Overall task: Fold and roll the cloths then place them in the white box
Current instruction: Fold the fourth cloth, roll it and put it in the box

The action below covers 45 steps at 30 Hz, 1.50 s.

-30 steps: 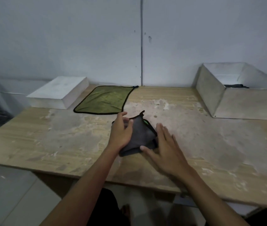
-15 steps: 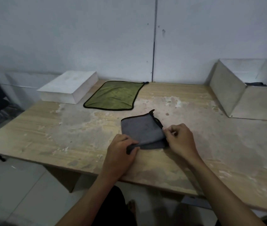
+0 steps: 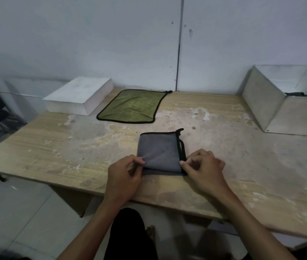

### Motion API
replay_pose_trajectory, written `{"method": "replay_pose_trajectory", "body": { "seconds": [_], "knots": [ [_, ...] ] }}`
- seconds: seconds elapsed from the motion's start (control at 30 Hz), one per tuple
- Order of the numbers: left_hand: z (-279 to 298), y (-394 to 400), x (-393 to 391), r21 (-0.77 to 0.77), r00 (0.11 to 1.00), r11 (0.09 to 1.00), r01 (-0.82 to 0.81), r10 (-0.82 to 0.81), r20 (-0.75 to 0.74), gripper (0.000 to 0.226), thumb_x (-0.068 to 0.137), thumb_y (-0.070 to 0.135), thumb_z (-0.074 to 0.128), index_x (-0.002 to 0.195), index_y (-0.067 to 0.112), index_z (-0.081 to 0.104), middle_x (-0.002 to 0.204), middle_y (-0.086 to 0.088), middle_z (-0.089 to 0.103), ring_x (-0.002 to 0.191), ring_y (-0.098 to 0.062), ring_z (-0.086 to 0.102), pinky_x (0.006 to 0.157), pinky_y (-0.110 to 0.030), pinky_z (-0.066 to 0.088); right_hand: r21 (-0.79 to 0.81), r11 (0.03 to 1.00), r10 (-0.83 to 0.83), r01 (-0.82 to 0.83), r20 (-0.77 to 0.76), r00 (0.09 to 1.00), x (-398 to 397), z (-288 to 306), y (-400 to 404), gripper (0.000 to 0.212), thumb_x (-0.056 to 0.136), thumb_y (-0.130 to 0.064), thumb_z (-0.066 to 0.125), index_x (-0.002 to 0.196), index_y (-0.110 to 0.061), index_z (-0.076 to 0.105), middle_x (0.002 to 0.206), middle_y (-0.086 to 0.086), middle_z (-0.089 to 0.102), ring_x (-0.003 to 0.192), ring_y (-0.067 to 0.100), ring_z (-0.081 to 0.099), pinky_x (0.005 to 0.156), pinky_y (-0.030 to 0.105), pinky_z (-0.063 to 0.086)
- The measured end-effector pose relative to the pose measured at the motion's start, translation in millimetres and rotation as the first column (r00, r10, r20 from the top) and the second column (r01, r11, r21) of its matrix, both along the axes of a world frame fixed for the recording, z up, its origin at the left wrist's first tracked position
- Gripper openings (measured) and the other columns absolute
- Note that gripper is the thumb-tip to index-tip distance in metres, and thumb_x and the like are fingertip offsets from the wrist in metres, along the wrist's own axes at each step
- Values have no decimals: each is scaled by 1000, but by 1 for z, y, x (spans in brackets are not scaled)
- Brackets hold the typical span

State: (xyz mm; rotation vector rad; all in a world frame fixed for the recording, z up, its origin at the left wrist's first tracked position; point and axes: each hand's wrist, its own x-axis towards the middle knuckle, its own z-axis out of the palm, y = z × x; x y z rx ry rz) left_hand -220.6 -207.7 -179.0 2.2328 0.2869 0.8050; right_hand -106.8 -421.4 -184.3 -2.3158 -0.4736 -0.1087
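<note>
At ten o'clock on the worktop (image 3: 55, 147) sits a white block (image 3: 77, 96), the green cloth (image 3: 130, 106) at twelve. Our left hand (image 3: 123, 177) and right hand (image 3: 203, 169) pinch the folded grey cloth's (image 3: 159, 151) near corners. The white box (image 3: 272, 109) stands at two o'clock.

Pale wall (image 3: 92, 44) with vertical seam; worn wooden table (image 3: 55, 147); light tiled floor (image 3: 27, 212); dim light.

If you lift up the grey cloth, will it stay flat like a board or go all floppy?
Probably floppy: the grey cloth already bends into folded layers where the left hand and right hand pinch its near edge. It looks thin, so likely light. Its fuzzy surface probably won't slip from the fingers.
</note>
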Motion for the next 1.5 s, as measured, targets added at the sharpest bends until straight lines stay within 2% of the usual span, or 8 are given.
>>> {"method": "replay_pose_trajectory", "body": {
  "seconds": [0.13, 0.27, 0.4, 0.57, 0.77, 1.03, 1.23, 1.5],
  "knots": [
    [3, -1, -6, 74, 998, 995, 63, -63, -3, 15, 71, 4, 76, 82, 15, 76, 95, 4, 76, 92, -8, 71, 85, -31, 58, -27, 1000, -3, 3, 2, 1000, -4, 6, 0, 21, 88, -36, 74, 70, -29, 63, 94, -19, 53, 97, 4, 47, 90, 34, 24],
    [20, 4, 19, 143, 997, 987, 71, -73, 6, 27, 87, 29, 55, 103, 19, 75, 111, 5, 72, 108, -11, 64, 97, -27, 48, 10, 995, 93, -98, 232, 968, -3, 25, 22, 13, 98, -24, 62, 110, -21, 67, 119, -5, 58, 116, 16, 53, 102, 37, 38],
    [28, 1, 81, 269, 892, 919, 288, -155, -424, 55, 103, 26, 41, 156, 15, 29, 163, -5, 28, 153, -24, 19, 123, -42, 20, 27, 944, 328, -328, -5, 945, 5, 42, 80, 48, 111, -27, 35, 156, -10, 40, 166, 5, 33, 155, 16, 24, 122, 22, 13],
    [1, 3, 103, 402, 738, 837, 370, -2, -674, 77, 102, 45, 38, 160, 22, -6, 168, 2, -11, 154, -19, -13, 124, -51, -1, -279, 885, 355, -372, -112, 928, 25, 12, 93, 66, 110, -51, 16, 165, -16, 8, 173, 1, 7, 159, 14, 2, 129, 36, 0],
    [-11, 13, 105, 362, 780, 873, 327, -33, -626, 60, 106, 45, 17, 160, 26, -2, 168, 8, -8, 154, -12, -13, 123, -53, -3, -462, 825, 323, -325, -88, 942, 42, -4, 71, 85, 94, -78, 4, 165, -31, -1, 172, -13, -7, 158, 13, -12, 128, 46, -8],
    [-9, 61, 69, 383, 757, 880, 283, 40, -652, 59, 104, 54, 16, 158, 39, -3, 168, 9, -5, 155, -16, -6, 123, -55, -1, -528, 780, 322, -336, -122, 939, 56, -6, 33, 72, 101, -70, 13, 162, -39, -9, 170, -14, -18, 158, 16, -13, 126, 52, -8],
    [0, 80, 26, 113, 837, 877, 468, -398, -376, 78, 79, 60, 74, 148, 44, 40, 156, 19, 38, 148, -1, 26, 121, -37, 27, -138, 837, 524, -529, -74, 849, 45, 1, -2, 75, 85, -76, 63, 151, -59, 33, 157, -41, 21, 152, -4, 16, 125, 41, 19],
    [-3, 70, 28, 254, 918, 884, 392, -357, -173, 30, 86, 45, 73, 110, 28, 77, 112, 18, 73, 113, 2, 62, 97, -30, 52, -138, 789, 594, -599, -80, 801, 42, 5, -6, 89, 65, -77, 81, 144, -50, 51, 148, -44, 38, 146, -20, 15, 122, 27, 8]
  ]
}}
